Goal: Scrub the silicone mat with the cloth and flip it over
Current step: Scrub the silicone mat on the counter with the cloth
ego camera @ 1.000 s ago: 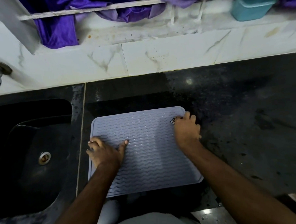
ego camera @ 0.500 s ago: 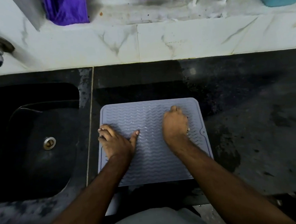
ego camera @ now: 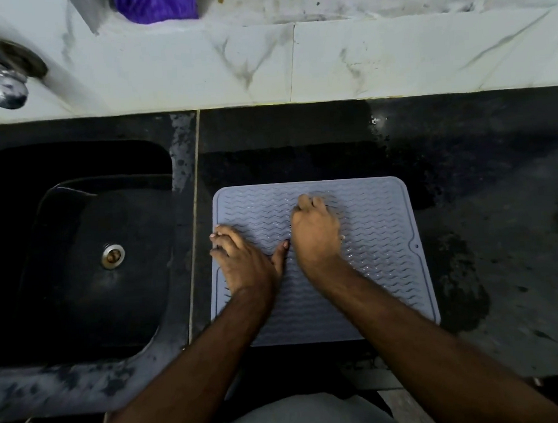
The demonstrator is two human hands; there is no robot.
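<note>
Silicone mat point(ego camera: 379, 238), grey, ribbed, rectangular, lies flat on the black stone counter point(ego camera: 482, 174) beside the sink point(ego camera: 79, 254). Head view: right hand point(ego camera: 316, 233), fisted, has travelled from the mat's right edge to centre; the cloth is hidden. Left hand point(ego camera: 244, 261), spread, pins the left edge. Scrubbing continues; flip pending.

Mat point(ego camera: 379, 238) lies flat on counter point(ego camera: 497, 200), right of sink point(ego camera: 79, 254). Drain point(ego camera: 113, 256) sits in sink. Tap point(ego camera: 4, 80) projects from wall point(ego camera: 263, 66) behind sink. Left hand point(ego camera: 244, 261) rests on mat's left edge; right hand point(ego camera: 316, 233) on mat's centre, just beside it. Cloth not discernible.
</note>
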